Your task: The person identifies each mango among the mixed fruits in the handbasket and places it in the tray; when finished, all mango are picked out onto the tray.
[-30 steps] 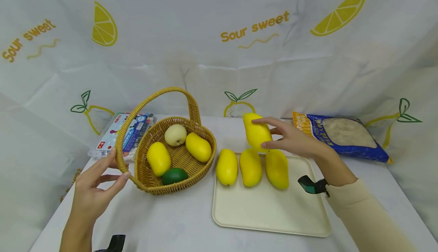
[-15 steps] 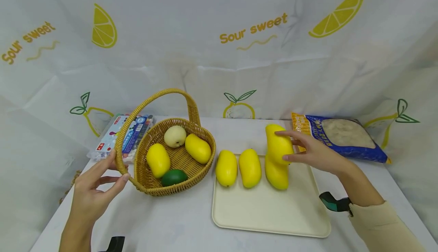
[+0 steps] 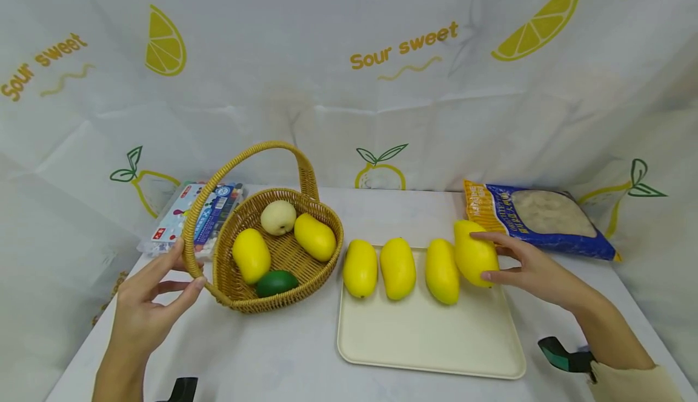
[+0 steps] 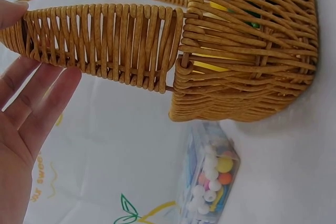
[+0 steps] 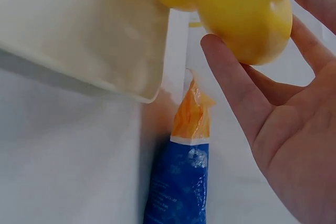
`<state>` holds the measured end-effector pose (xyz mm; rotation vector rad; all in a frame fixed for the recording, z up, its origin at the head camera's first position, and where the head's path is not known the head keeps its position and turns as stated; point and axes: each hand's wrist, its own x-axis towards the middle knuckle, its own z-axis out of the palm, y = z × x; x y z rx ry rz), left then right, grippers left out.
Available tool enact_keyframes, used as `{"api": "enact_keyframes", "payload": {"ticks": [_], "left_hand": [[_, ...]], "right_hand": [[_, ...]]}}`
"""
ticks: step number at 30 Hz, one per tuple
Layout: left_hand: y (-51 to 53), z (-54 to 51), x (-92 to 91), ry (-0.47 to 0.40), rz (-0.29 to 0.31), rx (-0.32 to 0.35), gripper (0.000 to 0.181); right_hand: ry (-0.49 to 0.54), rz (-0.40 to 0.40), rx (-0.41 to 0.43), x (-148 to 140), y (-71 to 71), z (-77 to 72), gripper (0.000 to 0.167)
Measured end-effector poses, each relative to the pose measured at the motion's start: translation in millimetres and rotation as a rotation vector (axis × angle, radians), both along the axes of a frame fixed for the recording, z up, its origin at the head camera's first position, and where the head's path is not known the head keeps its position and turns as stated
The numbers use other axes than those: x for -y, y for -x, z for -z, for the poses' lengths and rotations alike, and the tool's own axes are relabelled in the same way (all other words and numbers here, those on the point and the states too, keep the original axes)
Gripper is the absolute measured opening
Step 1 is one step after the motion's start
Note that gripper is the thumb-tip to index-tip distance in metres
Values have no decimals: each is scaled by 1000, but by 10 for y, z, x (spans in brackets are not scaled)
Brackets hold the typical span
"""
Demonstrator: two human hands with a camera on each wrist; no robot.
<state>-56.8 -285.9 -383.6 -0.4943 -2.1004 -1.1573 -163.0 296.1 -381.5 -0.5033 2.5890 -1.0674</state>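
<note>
Right fingers hold a plump, green-tipped yellow mango

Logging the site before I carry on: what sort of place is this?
Probably a staged tabletop set: a lemon-print cloth hangs right behind a white table, where a wicker basket stands.

Left fingers pinch, right fingers grip, well apart.
</note>
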Motion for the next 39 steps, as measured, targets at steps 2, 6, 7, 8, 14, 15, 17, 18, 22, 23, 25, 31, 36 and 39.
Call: {"api": "enact_keyframes", "payload": {"ticks": [2,6,7,8,14,15,17,18,22,23,25,31,36,39], "left_hand": [[0,-3,0,1,2,-3,68],[-6,-7,-4,-1,-3,1,68],[-8,-8,-6,-1,-5,4,68],[-9,-8,-7,-1,-5,6,68],[-8,-3,-3,-5,5,2,67],[-5,-3,-2,-4,6,-1,67],[3,-6,0,0,6,-4,67],[7,-8,1,1,8,-6,67],[8,-9,-3,0,3,-3,68],[5,-9,-4,-2,2,-2,68],[1,-7,-8,-4,0,1,68],[3,-10,-10,-5,8,-2,67],[9,-6,0,-1,14,-9,66],[11,-5,2,-1,15,-11,66]], "right_hand": [[-7,5,-4,-30,-6,19,68],[-14,19,4,-82,-21,54,69],[-19,25,7,-96,-26,63,70],[-21,30,11,-109,-32,72,70],[-39,43,30,-182,-71,138,70],[-40,42,32,-186,-77,154,70],[-44,42,41,-187,-86,189,70],[-42,39,46,-184,-90,207,71],[-34,20,64,-149,-98,272,71],[-35,18,66,-137,-97,286,71],[-33,12,65,-114,-96,308,71],[-27,8,58,-63,-89,333,72],[-28,6,82,-45,-79,330,78],[-21,4,107,-45,-66,329,81]]}}
